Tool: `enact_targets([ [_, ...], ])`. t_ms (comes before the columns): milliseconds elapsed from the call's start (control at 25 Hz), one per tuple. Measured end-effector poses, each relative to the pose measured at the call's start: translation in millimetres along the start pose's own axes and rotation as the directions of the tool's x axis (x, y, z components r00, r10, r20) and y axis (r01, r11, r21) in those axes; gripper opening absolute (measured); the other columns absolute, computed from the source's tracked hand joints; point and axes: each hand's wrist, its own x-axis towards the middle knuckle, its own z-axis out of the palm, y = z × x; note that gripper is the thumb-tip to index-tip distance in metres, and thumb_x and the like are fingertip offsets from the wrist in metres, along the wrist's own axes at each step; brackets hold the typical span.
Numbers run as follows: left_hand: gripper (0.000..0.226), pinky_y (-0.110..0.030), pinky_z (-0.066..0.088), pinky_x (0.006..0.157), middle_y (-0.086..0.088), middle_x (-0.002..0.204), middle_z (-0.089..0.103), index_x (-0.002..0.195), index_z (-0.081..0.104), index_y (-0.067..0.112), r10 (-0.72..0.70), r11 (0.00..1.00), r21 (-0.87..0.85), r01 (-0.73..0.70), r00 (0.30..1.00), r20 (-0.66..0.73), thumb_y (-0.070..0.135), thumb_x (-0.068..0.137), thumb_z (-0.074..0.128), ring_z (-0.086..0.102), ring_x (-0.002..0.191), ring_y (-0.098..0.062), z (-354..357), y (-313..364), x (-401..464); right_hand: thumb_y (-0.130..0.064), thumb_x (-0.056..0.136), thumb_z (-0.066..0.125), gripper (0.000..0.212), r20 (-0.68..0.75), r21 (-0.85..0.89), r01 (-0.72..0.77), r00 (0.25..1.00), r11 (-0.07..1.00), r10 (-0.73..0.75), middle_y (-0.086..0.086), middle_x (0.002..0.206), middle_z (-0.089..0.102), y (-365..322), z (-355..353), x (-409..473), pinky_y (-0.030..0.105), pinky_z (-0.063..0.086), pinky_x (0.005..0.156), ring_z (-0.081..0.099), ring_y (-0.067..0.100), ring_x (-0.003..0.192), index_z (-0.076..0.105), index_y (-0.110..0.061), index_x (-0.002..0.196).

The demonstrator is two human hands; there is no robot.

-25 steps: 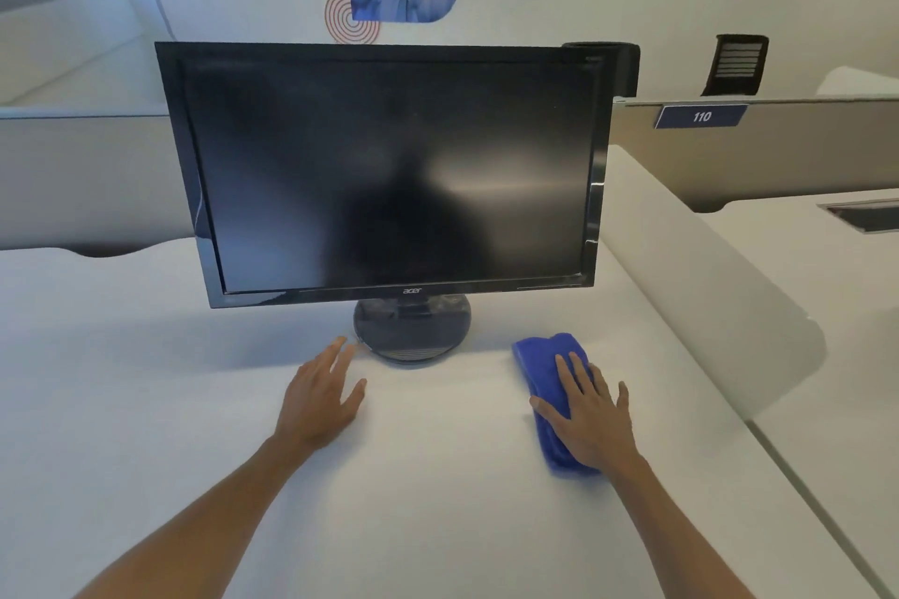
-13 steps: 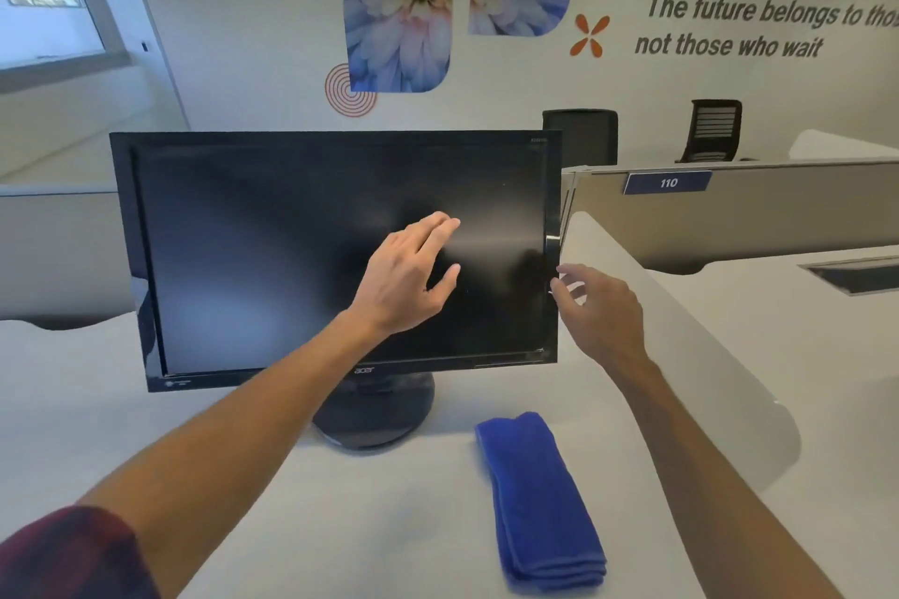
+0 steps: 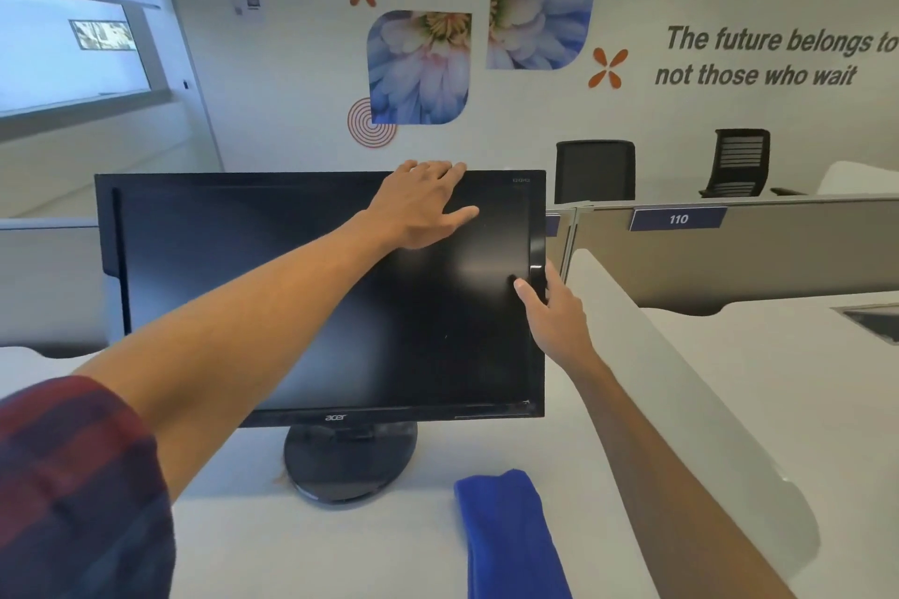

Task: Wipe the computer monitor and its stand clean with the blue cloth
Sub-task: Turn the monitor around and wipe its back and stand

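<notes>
Hands (image 3: 422,204) on monitor (image 3: 243,306), cloth (image 3: 506,530) below

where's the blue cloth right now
In the head view the blue cloth lies folded on the white desk, low and right of centre, just right of the monitor stand, with neither hand touching it.
</notes>
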Motion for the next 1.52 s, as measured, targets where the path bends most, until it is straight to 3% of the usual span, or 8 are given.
enact_targets([
  [480, 0.059, -0.043, 0.041, 0.099, 0.000, 0.142, 0.048, 0.144, 0.035, 0.022, 0.042, 0.979, -0.201, -0.020, 0.993, 0.107, 0.053, 0.093, 0.041, 0.047, 0.125, -0.025, -41.7, 15.2, -26.5, -0.026, 0.101, 0.047, 0.050, -0.242, -0.108, 0.092, 0.963, 0.990, -0.116, 0.005, 0.130, 0.061, 8.9, -5.5, -71.5, 0.036, 0.049, 0.096, 0.060, 0.026, 0.116, 0.034, -0.024, 0.149],
  [680, 0.056, -0.042, 0.040, 0.101, 0.002, 0.146, 0.044, 0.145, 0.035, 0.024, 0.071, 0.971, -0.234, -0.047, 0.993, 0.097, 0.048, 0.095, 0.041, 0.044, 0.129, -0.025, -55.4, 30.7, -50.9, -0.023, 0.099, 0.048, 0.051, -0.309, -0.139, 0.125, 0.937, 0.982, -0.163, 0.004, 0.095, 0.070, 2.2, -7.4, -127.2, 0.031, 0.047, 0.076, 0.065, 0.023, 0.088, 0.035, -0.026, 0.148],
  [880, 0.045, -0.037, 0.040, 0.090, 0.001, 0.141, 0.051, 0.139, 0.043, 0.024, 0.108, 0.971, -0.221, -0.093, 0.993, 0.054, 0.038, 0.096, 0.040, 0.048, 0.124, -0.027, -73.7, 43.4, -72.5, -0.029, 0.096, 0.056, 0.047, -0.376, -0.141, 0.099, 0.915, 0.985, -0.146, 0.004, 0.111, 0.072, -10.7, -5.3, -178.1, 0.034, 0.053, 0.086, 0.068, 0.023, 0.100, 0.048, -0.022, 0.142],
  [1000, 0.042, -0.038, 0.044, 0.086, -0.009, 0.129, 0.060, 0.132, 0.049, 0.022, 0.138, 0.971, -0.202, -0.125, 0.989, 0.052, 0.024, 0.090, 0.040, 0.053, 0.113, -0.035, -86.7, 48.3, -86.7, -0.029, 0.094, 0.061, 0.044, -0.421, -0.205, 0.132, 0.882, 0.970, -0.209, 0.003, 0.111, 0.072, -25.3, 0.7, -216.1, 0.028, 0.052, 0.084, 0.069, 0.023, 0.097, 0.056, -0.015, 0.135],
  [1120, 0.044, -0.040, 0.047, 0.086, -0.013, 0.121, 0.063, 0.128, 0.053, 0.023, 0.172, 0.971, -0.175, -0.164, 0.984, 0.034, 0.025, 0.086, 0.039, 0.054, 0.109, -0.036, -101.2, 52.4, -104.1, -0.031, 0.090, 0.066, 0.044, -0.462, -0.254, 0.134, 0.854, 0.958, -0.242, 0.002, 0.099, 0.075, -34.9, 10.6, -247.0, 0.020, 0.047, 0.075, 0.072, 0.021, 0.086, 0.061, -0.011, 0.130],
  [1360, 0.048, -0.045, 0.049, 0.086, -0.016, 0.116, 0.065, 0.128, 0.059, 0.023, 0.190, 0.949, -0.259, -0.182, 0.982, 0.003, 0.029, 0.087, 0.035, 0.056, 0.105, -0.035, -118.5, 48.7, -142.6, -0.027, 0.085, 0.073, 0.042, -0.487, -0.275, 0.236, 0.802, 0.932, -0.347, 0.000, 0.074, 0.075, -48.4, 38.9, -298.1, 0.018, 0.047, 0.056, 0.064, 0.013, 0.054, 0.067, -0.009, 0.122],
  [1400, 0.050, -0.044, 0.049, 0.083, -0.018, 0.114, 0.066, 0.126, 0.060, 0.021, 0.201, 0.944, -0.264, -0.195, 0.980, -0.006, 0.030, 0.086, 0.033, 0.056, 0.103, -0.036, -121.3, 48.5, -147.9, -0.026, 0.085, 0.073, 0.040, -0.499, -0.272, 0.272, 0.780, 0.923, -0.377, 0.001, 0.077, 0.075, -51.4, 37.3, -302.0, 0.016, 0.047, 0.055, 0.064, 0.012, 0.054, 0.068, -0.008, 0.120],
  [1520, 0.051, -0.043, 0.049, 0.079, -0.020, 0.107, 0.067, 0.117, 0.064, 0.012, 0.228, 0.932, -0.287, -0.223, 0.973, -0.014, 0.029, 0.082, 0.030, 0.057, 0.099, -0.037, -127.6, 49.1, -160.5, -0.022, 0.087, 0.071, 0.042, -0.537, -0.193, 0.348, 0.745, 0.917, -0.395, 0.005, 0.106, 0.074, -64.7, 28.1, -299.8, 0.023, 0.058, 0.071, 0.072, 0.015, 0.080, 0.064, -0.005, 0.125],
])
